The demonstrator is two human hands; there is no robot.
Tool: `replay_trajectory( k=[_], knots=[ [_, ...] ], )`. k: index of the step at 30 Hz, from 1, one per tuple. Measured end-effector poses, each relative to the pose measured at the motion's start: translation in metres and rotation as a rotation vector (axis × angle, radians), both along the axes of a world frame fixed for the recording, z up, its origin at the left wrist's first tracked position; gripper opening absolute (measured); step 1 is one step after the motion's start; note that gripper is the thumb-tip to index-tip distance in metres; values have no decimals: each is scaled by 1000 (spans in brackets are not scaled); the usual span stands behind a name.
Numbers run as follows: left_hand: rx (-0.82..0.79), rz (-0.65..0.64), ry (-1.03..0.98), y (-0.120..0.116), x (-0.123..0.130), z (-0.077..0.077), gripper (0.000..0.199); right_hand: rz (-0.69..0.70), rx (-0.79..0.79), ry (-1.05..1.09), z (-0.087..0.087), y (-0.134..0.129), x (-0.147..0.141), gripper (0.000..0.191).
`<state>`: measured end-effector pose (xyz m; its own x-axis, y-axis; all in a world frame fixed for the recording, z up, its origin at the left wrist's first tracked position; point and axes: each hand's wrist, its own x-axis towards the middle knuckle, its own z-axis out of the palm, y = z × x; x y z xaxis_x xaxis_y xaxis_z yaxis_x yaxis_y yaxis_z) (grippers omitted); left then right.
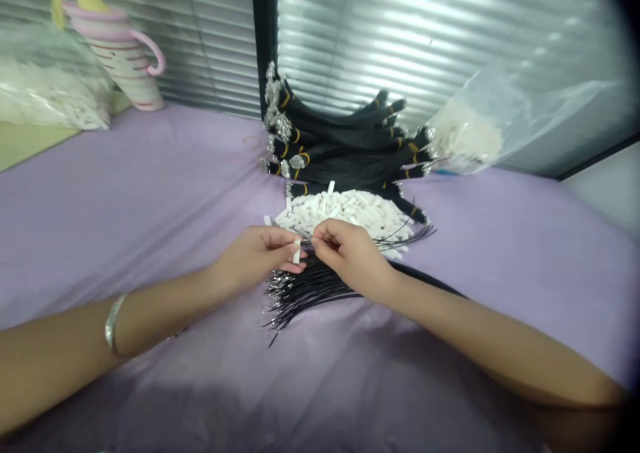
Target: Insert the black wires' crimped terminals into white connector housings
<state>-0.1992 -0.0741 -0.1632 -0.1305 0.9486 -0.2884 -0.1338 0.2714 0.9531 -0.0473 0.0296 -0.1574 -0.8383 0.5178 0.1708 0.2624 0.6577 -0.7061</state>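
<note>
My left hand pinches a small white piece between thumb and fingers. Close to its right, my right hand is closed in a pinch, its fingertips near the white piece at what looks like a thin dark cord end; the detail is too small to tell. Under and in front of both hands lies a bunch of loose black cords with shiny metal ends at the left. Just behind the hands is a pile of small white pieces.
Tied black cord bundles are stacked behind the pile, against the blinds. A clear bag stands at the back right. At the back left are another bag and a pink-and-white cup. A purple cloth covers the table.
</note>
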Motion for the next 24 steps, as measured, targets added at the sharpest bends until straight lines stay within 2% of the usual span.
replay_trajectory(
  k=[5,9,12,13,16,18,21,24],
  knots=[
    [84,-20,40,2,1,-3,15,14,83,-19,-6,-3,-5,16],
    [110,-34,97,0,-1,2,18,54,143,-19,7,2,3,15],
    [129,-70,181,-5,0,15,26,83,257,-20,24,10,18,44],
    [157,-76,240,-7,1,19,30,93,278,-16,28,12,23,46],
    [331,-102,561,-8,9,26,45,81,226,36,36,16,32,19],
    [411,-213,831,-6,17,24,58,6,159,116,39,17,35,19],
    [390,-535,1134,0,29,15,68,-133,66,284,47,22,46,23],
    [410,-767,1342,3,36,7,71,-243,-76,507,66,38,77,21]
  ],
)
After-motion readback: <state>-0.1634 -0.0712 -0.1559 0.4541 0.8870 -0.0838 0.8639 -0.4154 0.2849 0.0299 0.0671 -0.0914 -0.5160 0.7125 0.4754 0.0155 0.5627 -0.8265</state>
